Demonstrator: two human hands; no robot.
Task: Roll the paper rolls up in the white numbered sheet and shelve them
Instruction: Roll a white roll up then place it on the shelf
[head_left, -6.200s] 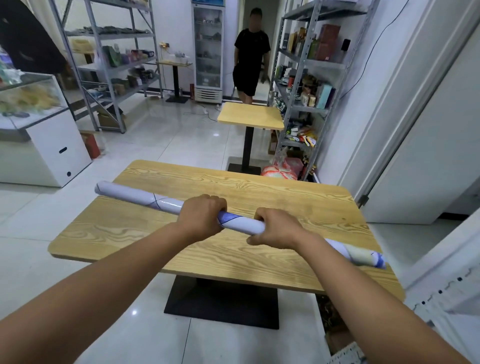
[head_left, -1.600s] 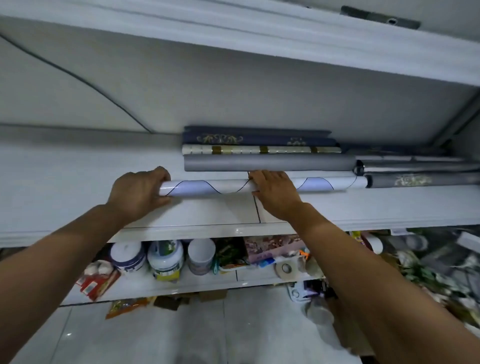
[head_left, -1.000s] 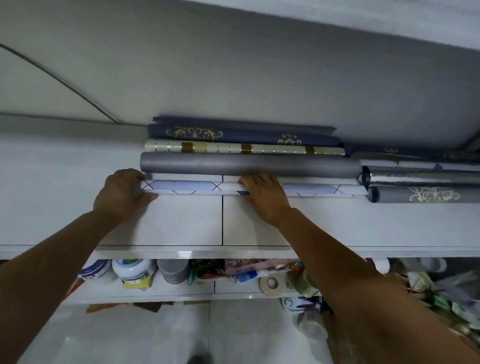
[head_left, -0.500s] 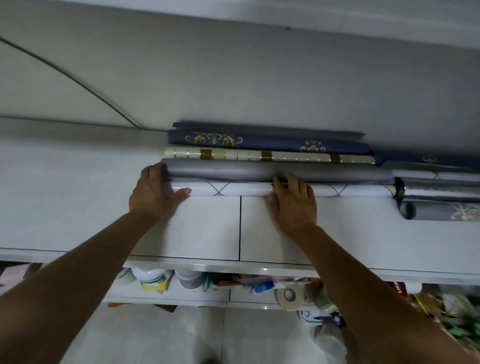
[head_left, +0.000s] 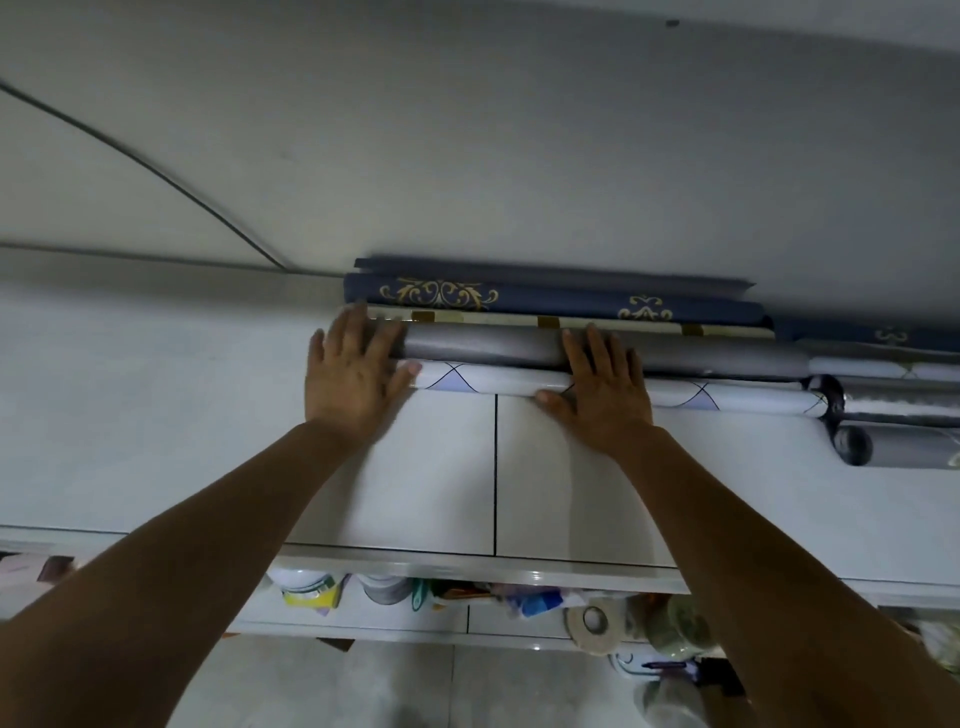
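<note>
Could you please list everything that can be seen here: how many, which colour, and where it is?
white lined roll: 1, white with thin dark lines and pale blue patches, frontmost on the top shelf
plain roll: 1, grey, just behind it
banded roll: 1, cream with gold bands, behind the grey one
navy rolls: at least 2, dark blue with gold ornaments, nearest the wall
shiny rolls: at least 2, silver-grey, right end of the shelf
top shelf: 1, white
tape roll: 1, off-white, lower shelf
cable: 1, dark, on the wall
left hand: flat, over the rolls' left ends
right hand: flat, on the white lined roll and the plain roll
</note>
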